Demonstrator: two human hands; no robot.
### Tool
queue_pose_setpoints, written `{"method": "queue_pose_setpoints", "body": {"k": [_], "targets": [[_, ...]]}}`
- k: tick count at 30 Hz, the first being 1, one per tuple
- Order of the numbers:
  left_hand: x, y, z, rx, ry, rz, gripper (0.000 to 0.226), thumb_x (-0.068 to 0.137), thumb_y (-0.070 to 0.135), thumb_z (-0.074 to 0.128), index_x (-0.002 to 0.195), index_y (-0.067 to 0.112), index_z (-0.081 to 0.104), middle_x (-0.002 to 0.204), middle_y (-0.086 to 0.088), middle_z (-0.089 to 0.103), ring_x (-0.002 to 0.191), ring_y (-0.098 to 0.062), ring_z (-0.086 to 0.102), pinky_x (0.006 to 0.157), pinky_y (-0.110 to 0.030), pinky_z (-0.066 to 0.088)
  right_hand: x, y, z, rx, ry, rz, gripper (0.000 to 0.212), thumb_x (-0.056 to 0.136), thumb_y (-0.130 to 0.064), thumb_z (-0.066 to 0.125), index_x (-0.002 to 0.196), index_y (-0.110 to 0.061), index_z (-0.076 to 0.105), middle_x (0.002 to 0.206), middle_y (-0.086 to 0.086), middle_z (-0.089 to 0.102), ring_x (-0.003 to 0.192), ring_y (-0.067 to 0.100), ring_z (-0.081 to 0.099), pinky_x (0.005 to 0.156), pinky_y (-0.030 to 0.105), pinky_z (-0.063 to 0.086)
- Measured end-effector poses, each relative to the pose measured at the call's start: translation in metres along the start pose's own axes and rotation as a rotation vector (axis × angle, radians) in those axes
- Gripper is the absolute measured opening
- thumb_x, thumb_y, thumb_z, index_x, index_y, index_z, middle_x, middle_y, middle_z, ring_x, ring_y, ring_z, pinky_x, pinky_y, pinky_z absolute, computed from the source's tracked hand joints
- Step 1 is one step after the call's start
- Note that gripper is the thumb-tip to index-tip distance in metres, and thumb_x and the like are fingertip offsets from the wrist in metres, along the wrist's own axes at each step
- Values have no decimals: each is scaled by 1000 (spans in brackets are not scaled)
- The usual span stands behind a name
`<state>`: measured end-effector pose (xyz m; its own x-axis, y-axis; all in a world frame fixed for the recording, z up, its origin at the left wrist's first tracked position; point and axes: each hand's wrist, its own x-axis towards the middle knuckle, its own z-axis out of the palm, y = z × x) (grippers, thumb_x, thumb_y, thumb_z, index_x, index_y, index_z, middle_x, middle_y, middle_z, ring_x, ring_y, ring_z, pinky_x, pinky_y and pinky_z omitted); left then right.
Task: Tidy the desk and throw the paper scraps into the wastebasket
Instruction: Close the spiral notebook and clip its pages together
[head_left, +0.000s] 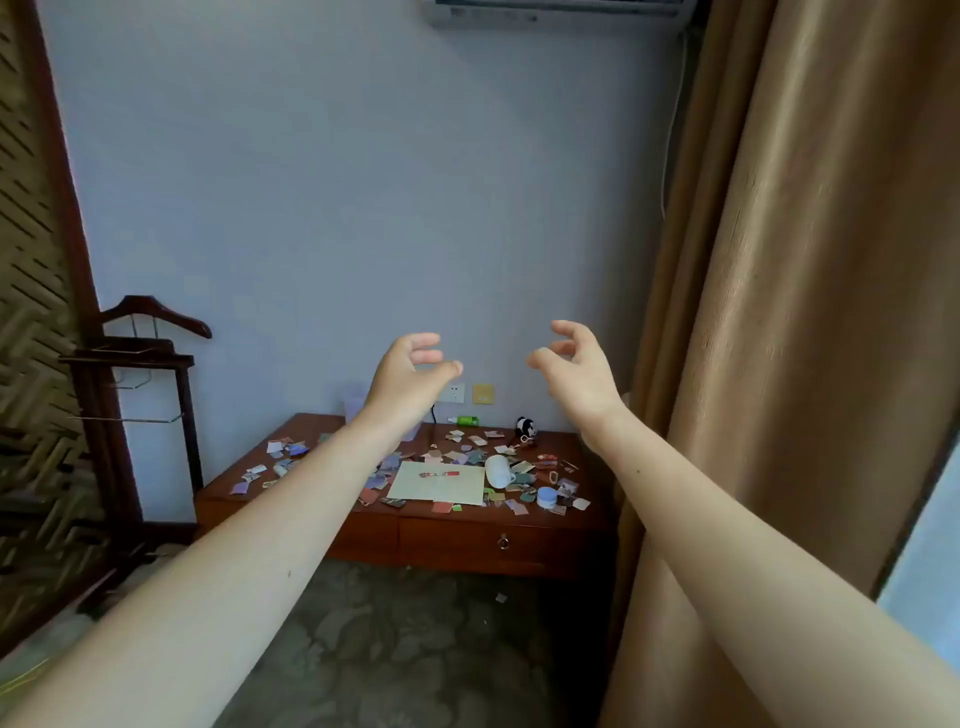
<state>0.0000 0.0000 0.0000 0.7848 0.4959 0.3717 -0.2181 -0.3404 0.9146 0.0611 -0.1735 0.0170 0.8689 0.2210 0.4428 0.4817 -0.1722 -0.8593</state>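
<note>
So the paper scraps (470, 457) are tiny colored bits all over the reddish wood surface (311, 428) in the lower middle of the frame, plus one stray scrap (500, 597) on the carpet below. A cream sheet (441, 483) lies among them, with a white mug (497, 470) tipped on its side, a small round jar (546, 497), a panda toy (525, 428) and a green bottle (465, 420). The left hand (410, 374) and right hand (571, 358) are up mid-frame, fingers loosely curled, holding nothing. The left wrist half hides a clear cup (356, 402); can't tell what's in it.
</note>
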Motion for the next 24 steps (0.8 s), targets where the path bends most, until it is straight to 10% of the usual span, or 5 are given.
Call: {"method": "queue_pose_setpoints", "body": {"k": [24], "targets": [[62,-104,106,57,31,-163,43,88,14,66,129,16,52,116,1,58,107,-16,57,100,-38,48,85,161,-9,-109,-129,116,48,94,-15,59,140,-17,44,132,6,52,106,14,52,93,27,46]]}}
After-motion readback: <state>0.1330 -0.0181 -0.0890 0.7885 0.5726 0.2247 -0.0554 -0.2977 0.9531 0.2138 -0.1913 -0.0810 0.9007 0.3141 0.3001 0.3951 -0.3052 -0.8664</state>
